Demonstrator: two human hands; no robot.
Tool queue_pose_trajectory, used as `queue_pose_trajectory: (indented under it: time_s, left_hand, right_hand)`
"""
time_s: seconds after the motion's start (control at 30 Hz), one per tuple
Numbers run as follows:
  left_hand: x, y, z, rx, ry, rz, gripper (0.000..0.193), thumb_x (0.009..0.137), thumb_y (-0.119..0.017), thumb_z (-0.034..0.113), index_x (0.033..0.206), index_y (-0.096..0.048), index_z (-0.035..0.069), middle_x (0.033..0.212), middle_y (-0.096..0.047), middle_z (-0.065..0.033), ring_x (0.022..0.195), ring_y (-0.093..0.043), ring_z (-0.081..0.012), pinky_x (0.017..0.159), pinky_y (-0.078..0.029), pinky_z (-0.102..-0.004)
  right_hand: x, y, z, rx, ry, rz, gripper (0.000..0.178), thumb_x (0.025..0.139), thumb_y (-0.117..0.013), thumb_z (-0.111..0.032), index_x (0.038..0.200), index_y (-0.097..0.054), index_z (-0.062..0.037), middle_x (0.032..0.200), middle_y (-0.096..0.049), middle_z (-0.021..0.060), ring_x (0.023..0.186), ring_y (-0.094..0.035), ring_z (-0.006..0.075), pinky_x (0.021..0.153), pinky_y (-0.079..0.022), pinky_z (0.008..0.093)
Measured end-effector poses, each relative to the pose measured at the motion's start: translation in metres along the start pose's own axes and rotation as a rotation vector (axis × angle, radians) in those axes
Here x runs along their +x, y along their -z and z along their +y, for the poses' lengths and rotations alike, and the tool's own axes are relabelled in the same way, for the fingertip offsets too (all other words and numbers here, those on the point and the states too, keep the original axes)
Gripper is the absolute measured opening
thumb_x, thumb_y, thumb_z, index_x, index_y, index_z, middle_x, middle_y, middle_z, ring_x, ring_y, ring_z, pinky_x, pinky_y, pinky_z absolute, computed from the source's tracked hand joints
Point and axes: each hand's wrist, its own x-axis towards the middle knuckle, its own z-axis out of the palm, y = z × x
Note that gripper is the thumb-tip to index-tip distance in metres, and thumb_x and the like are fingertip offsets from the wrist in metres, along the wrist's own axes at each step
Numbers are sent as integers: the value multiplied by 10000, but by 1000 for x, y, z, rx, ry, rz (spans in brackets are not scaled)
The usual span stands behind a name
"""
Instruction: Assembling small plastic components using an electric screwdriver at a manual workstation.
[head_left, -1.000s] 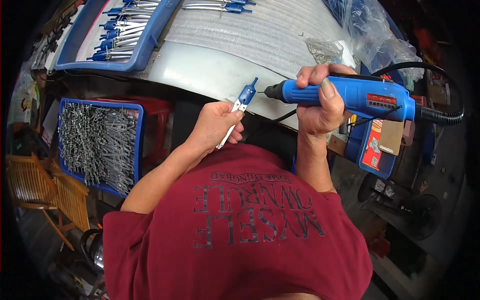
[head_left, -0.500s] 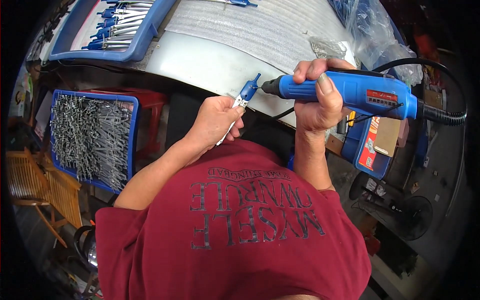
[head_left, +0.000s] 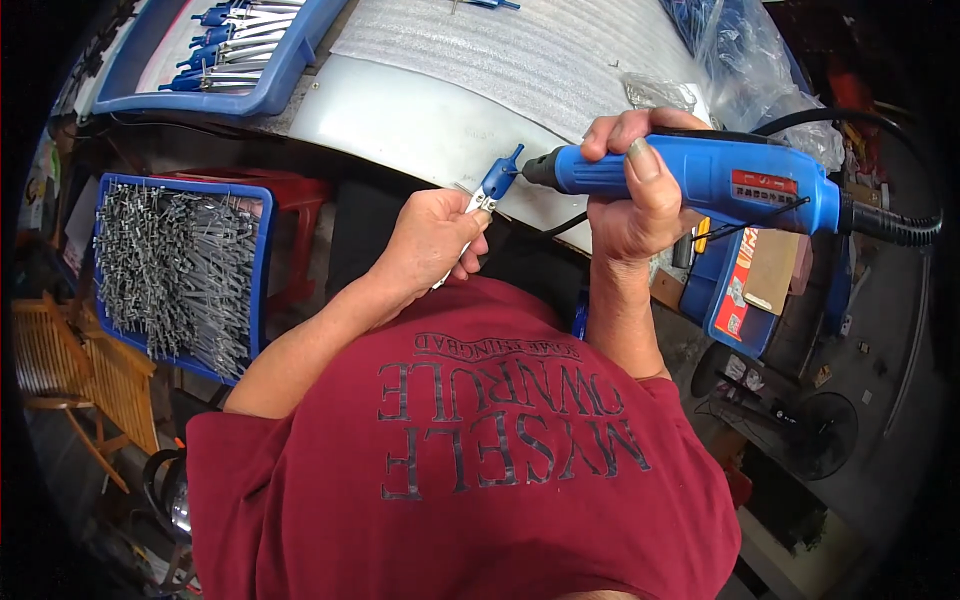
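Note:
My left hand (head_left: 430,240) is closed around the white arm of a small part with a blue head (head_left: 499,178), which points up and to the right over the table's near edge. My right hand (head_left: 640,190) grips a blue electric screwdriver (head_left: 725,180), lying level with its black nose to the left. The thin bit meets the side of the blue head, or comes very close to it. A black cable (head_left: 890,222) runs from the tool's right end. The lower end of the white arm is partly hidden by my left fingers.
A blue tray (head_left: 265,100) with several similar blue-and-white parts stands at the upper left. Below it, a blue crate (head_left: 262,290) holds many thin metal pieces. Foam sheet (head_left: 480,60) covers the table's far side. Clear plastic bags (head_left: 750,60) and a blue box (head_left: 735,335) are at right.
Both hands keep their grips, and the bit stays at the blue head. The view has shifted slightly; the surroundings sit a little differently in the picture.

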Motion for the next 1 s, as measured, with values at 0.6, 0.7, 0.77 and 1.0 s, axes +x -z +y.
queue_pose_trajectory:
  time_s: [0.6,0.7,0.77,1.0]
  left_hand:
    - [6,1,-3,-75,9,-4,151,788,-460,125,696,-482,8,553,-488,-30,430,-450,-74,364,-360,-186]
    - [5,1,-5,-63,-19,-11,146,786,-456,117,695,-482,7,553,-491,-31,429,-450,-74,361,-359,-184]
    - [4,1,-5,-49,-21,-1,143,786,-451,110,693,-481,6,556,-492,-32,428,-449,-75,360,-360,-187]
    - [3,0,-5,-56,-43,-3,144,787,-441,101,688,-480,5,563,-495,-36,429,-448,-77,358,-361,-191]
  right_hand:
    - [3,-22,4,-258,-60,-14,265,637,-529,4,865,-393,0,595,-449,92,462,-458,171,450,-410,287]
    - [3,-20,2,-216,-59,-65,276,633,-523,-9,879,-398,11,621,-452,97,478,-461,170,459,-412,288]
    - [3,-19,0,-177,-58,-54,274,630,-518,-13,877,-402,13,621,-448,99,483,-458,173,466,-412,290]
    - [7,-17,-3,-95,4,-63,284,626,-504,-30,885,-403,24,618,-438,96,498,-450,191,494,-410,306]
